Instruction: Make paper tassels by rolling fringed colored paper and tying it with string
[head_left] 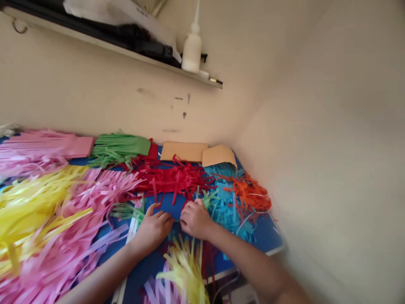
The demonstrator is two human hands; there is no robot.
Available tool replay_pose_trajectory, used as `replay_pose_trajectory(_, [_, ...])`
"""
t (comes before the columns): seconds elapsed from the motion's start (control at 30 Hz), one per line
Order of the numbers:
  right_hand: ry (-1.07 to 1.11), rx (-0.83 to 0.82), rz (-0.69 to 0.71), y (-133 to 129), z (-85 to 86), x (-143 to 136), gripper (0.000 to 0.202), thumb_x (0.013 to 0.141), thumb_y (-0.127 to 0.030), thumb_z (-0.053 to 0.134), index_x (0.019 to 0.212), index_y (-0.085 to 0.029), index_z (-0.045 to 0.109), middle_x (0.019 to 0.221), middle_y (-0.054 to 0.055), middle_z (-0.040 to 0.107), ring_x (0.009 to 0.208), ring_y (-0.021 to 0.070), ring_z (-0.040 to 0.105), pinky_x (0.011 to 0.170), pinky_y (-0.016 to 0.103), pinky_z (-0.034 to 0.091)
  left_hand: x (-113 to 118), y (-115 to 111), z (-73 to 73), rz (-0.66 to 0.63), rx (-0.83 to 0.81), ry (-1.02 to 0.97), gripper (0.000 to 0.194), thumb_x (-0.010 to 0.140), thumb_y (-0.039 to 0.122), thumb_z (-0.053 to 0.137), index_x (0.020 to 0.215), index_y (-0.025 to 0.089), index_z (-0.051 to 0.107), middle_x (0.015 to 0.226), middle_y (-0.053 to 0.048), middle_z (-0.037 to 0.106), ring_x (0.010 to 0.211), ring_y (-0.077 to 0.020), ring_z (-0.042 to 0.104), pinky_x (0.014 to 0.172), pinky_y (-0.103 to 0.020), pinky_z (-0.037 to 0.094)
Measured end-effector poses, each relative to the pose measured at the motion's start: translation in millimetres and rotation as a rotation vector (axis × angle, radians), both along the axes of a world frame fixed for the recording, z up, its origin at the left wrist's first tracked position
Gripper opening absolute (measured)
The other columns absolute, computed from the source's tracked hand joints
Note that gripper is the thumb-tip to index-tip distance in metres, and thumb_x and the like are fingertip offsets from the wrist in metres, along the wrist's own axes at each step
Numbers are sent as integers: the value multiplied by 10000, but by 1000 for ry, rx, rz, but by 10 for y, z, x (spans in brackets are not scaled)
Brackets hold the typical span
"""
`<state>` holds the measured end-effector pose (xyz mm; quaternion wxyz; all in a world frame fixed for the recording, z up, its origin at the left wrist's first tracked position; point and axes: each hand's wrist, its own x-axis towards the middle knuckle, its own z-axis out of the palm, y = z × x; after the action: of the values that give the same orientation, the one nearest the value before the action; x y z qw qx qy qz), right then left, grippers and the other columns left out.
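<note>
Bare wall (104, 93) stands behind a blue tabletop (262, 238), with a shelf (95, 43) and a white bottle (191, 52) well above and beyond both hands. Close together over the tabletop's middle, the left hand (153, 232) and right hand (196, 219) have their fingers curled inward, with a small gap between the two. Whether either is clamped on something I cannot tell (a thin pale line shows in the gap, too faint to name).

Pale green strips (123, 211) lie just beside the left hand, and more of that colour sits just beyond the right. Past both hands spread red strips (186, 175); to the right hand's outer side are blue strips (223, 207) and orange strips (251, 194). On the left hand's outer side lie pink strips (68, 223) and, farther out, yellow strips (34, 202). Nearer the body than the hands hangs a pale yellow bunch (186, 270), with lilac strips (158, 291) beside it.

As for progress, the cutting looks largely done: every colour here is in narrow strips, and the green bundle (139, 145), beyond the left hand, keeps a solid band at one end. Two tan pieces (185, 152), beyond the hands near the wall, show no cuts. The strips lie loose and overlapping, so sorting or gathering seems unfinished, though how much remains is unclear.
</note>
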<state>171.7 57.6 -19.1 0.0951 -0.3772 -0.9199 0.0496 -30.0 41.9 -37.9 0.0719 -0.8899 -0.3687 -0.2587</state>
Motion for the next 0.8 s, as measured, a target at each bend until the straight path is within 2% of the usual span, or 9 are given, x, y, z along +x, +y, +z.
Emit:
replay_pose_trajectory(0.1, [350,-255,-107,-173,273,-5,141,871,-310,632,865,-222,741,950,34,745,915,198,599,887,395,366,-163,-156,240,-58,73,-110,236,925,117,490,923,257,679,840,20,732,778,-137,663,1101,-472,313])
replay_pose_trajectory(0.17, [619,-612,-105,-239,403,-17,228,869,-411,637,889,-220,759,939,36,742,867,183,622,835,349,418,-267,-264,409,-136,98,-99,271,936,132,479,1062,283,665,948,15,749,866,-147,681,1148,-486,268])
replay_pose_trajectory(0.27, [935,-1188,-144,-243,443,-81,385,656,-546,797,774,-182,755,720,1,690,643,129,579,652,270,429,-327,-351,598,-201,117,-59,314,932,155,490,1155,315,642,984,27,757,894,-150,695,1157,-462,279])
replay_pose_trajectory(0.33, [1080,-1334,-215,-247,402,-147,428,514,-522,880,691,-164,727,624,-27,637,559,93,516,588,238,393,-291,-378,653,-181,131,-133,289,922,162,514,1125,317,648,923,37,763,835,-145,704,1131,-443,323])
replay_pose_trajectory(0.4, [1184,-1299,-245,-285,359,-218,406,502,-473,900,650,-154,697,594,-35,613,533,79,493,553,220,371,-218,-411,655,-105,118,-266,199,918,182,538,1028,295,659,840,41,757,738,-139,700,1071,-421,390])
replay_pose_trajectory(0.47, [1263,-1206,-254,-344,332,-282,369,565,-447,881,652,-156,672,571,-39,591,508,76,483,520,210,359,-135,-457,627,1,45,-413,98,921,239,560,920,274,652,776,40,737,679,-137,686,967,-381,468])
replay_pose_trajectory(0.57, [1392,-1124,-280,-409,302,-356,345,632,-435,847,681,-177,624,525,-50,559,453,76,469,469,200,346,-28,-534,576,137,-106,-588,127,925,330,563,870,263,656,783,18,717,723,-146,692,786,-306,541])
replay_pose_trajectory(0.7, [1492,-1125,-287,-452,274,-432,353,654,-466,826,788,-203,632,538,-58,549,431,84,475,422,193,334,83,-596,567,195,-228,-716,141,914,318,575,851,251,682,813,-3,688,716,-131,675,631,-232,542])
replay_pose_trajectory(0.8, [1464,-939,-245,-498,286,-473,272,716,-442,791,751,-204,666,675,-22,600,496,87,523,470,213,401,114,-605,566,179,-227,-725,116,899,287,592,864,254,698,799,-8,674,726,-138,662,649,-245,543])
